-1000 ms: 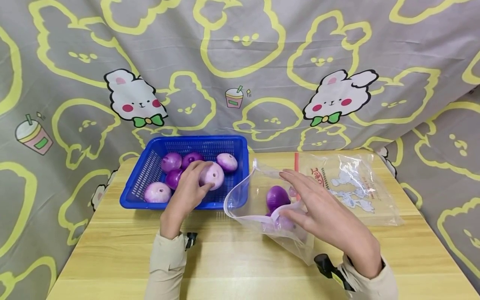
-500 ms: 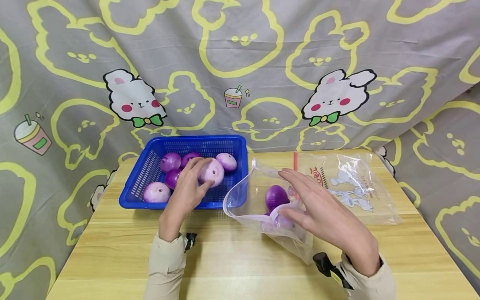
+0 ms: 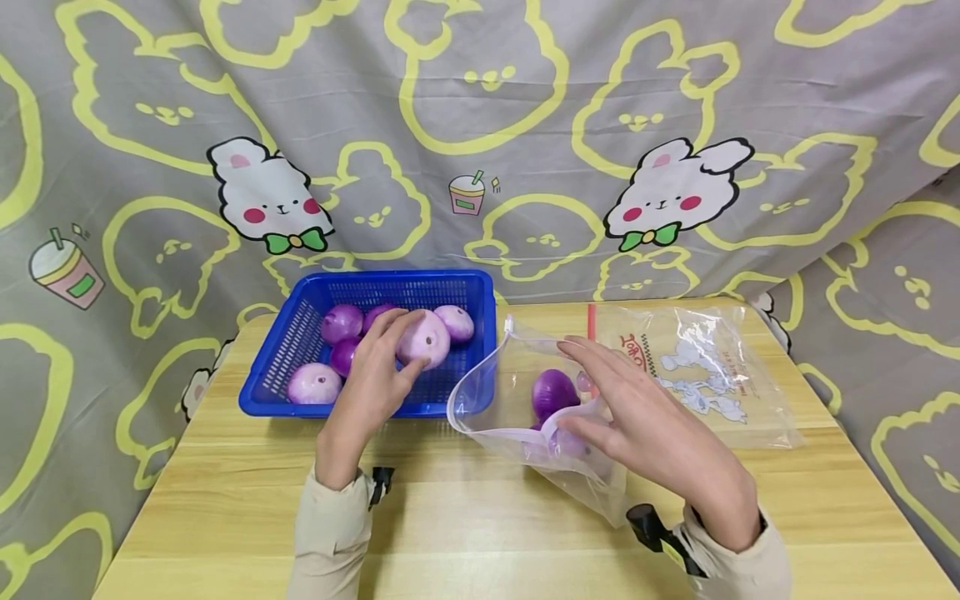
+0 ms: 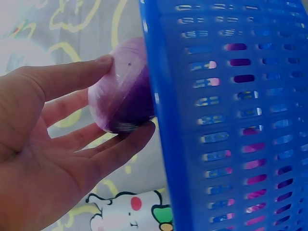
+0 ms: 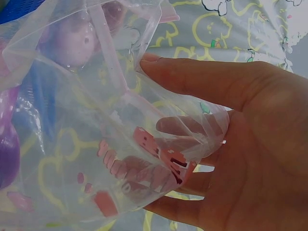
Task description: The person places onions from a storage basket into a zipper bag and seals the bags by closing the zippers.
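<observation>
While it sits just above the blue basket (image 3: 300, 333) at centre left of the frame, the pale purple onion (image 3: 423, 339) is gripped by the left hand (image 3: 371, 383). Right of centre, the right hand (image 3: 637, 425) pinches the rim of the clear bag (image 3: 510, 400), holding its mouth wide, one onion inside. Both rest on the wooden surface (image 3: 480, 517).
</observation>
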A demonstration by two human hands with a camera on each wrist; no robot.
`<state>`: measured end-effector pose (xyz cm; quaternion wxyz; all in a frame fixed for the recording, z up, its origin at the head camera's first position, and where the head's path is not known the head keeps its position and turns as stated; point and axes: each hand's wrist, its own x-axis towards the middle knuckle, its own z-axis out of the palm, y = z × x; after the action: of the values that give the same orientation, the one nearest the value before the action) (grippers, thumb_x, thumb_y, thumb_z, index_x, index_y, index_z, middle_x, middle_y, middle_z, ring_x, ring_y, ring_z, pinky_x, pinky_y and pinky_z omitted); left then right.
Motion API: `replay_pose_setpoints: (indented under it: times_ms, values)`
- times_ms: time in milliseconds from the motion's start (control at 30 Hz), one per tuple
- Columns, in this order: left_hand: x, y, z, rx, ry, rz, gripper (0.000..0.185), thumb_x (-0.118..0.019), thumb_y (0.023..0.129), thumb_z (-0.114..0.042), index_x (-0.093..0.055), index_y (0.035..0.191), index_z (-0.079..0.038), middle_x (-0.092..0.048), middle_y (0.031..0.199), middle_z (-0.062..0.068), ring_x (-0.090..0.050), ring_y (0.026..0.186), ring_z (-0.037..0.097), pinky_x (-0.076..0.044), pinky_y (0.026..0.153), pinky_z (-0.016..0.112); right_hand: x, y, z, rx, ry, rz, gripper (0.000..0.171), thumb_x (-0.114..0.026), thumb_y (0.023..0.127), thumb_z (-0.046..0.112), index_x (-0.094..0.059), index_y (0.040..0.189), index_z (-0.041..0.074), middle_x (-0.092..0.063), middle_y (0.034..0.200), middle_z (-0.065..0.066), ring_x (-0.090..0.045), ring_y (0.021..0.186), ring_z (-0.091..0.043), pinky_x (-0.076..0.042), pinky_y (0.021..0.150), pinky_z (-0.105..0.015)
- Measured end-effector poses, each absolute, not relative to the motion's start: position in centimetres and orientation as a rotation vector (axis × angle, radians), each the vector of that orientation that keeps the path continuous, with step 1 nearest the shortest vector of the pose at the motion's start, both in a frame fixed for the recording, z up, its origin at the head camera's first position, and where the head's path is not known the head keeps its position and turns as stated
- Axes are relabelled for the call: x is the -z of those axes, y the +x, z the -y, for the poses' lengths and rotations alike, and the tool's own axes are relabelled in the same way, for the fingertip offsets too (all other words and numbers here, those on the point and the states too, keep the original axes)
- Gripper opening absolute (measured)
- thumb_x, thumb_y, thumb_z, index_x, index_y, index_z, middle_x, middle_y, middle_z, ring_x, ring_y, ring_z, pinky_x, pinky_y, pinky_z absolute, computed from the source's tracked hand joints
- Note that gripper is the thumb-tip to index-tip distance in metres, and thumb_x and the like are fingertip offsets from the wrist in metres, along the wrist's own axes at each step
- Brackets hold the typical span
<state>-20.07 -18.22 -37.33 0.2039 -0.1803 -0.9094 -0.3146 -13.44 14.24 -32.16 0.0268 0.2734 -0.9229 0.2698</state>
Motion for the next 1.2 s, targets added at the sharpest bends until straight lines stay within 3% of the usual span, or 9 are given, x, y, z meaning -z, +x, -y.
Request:
replay_pose_setpoints:
  times_ms: [1200]
  values:
    - [32.7,-15.1,16.4,0.916,-0.584,2.434,0.064,-0.082,0.083,-0.009,-0.055,0.141,-0.011,-0.050,0.141,0.012,-0.051,0.129,0.026,-0.046,0.106,0.041,32.2,-13.4,-13.8,-0.819,0.860,2.844,0.075,-0.075,0.090,0.030,-0.038,0.152,0.008,-0.041,0.154,-0.011,-0.037,0.142,-0.032,-0.030,0.113,-0.057]
